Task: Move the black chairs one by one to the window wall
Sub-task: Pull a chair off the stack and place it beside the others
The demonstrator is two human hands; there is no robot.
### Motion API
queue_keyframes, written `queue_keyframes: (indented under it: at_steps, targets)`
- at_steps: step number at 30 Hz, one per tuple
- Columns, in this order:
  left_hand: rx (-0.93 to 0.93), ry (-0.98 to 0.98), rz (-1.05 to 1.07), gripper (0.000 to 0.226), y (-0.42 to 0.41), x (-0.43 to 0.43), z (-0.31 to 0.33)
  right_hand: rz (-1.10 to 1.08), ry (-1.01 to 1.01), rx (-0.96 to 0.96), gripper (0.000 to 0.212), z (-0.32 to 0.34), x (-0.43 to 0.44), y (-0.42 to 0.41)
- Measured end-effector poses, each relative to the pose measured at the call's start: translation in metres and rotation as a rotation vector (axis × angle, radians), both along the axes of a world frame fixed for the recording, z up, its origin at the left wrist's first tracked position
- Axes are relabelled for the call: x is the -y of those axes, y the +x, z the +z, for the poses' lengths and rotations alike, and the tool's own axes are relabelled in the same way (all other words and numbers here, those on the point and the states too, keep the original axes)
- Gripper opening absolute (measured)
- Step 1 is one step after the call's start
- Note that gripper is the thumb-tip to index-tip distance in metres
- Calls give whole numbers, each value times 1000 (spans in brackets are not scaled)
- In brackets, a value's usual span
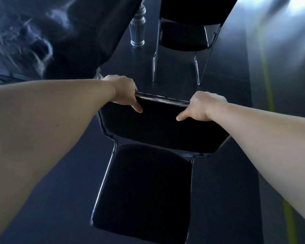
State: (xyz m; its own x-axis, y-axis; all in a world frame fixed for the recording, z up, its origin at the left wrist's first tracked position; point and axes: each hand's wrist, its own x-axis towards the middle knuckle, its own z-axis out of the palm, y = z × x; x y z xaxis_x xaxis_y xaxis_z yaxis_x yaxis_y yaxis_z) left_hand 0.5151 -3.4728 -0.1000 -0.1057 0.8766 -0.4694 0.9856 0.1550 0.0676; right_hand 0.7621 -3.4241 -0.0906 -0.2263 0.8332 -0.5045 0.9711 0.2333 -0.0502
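Note:
A black padded chair (144,187) with a chrome frame stands right below me, its backrest toward the far side. My left hand (125,93) grips the left end of the chrome top rail, thumb lying on the black back pad. My right hand (201,107) grips the rail's right end, thumb also on the pad. The fingers of both hands curl over the far side of the rail and are hidden. A second black chair (183,35) with chrome legs stands just beyond, facing the same way.
A dark table (69,32) with a shiny marbled top fills the upper left; its turned silver leg (137,27) stands left of the far chair. The floor is dark, with a yellow-green line (268,81) running along the right and bright light at the top right.

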Motion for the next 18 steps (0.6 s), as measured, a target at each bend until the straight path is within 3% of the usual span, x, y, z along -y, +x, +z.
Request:
queue_keyframes:
  at_steps: [12, 18]
  targets:
    - [-6, -7, -60, 51, 26, 90, 1, 1, -60, 33, 58, 0, 97, 28]
    - [-50, 260, -49, 49, 27, 105, -4, 18, -123, -23, 58, -5, 87, 30]
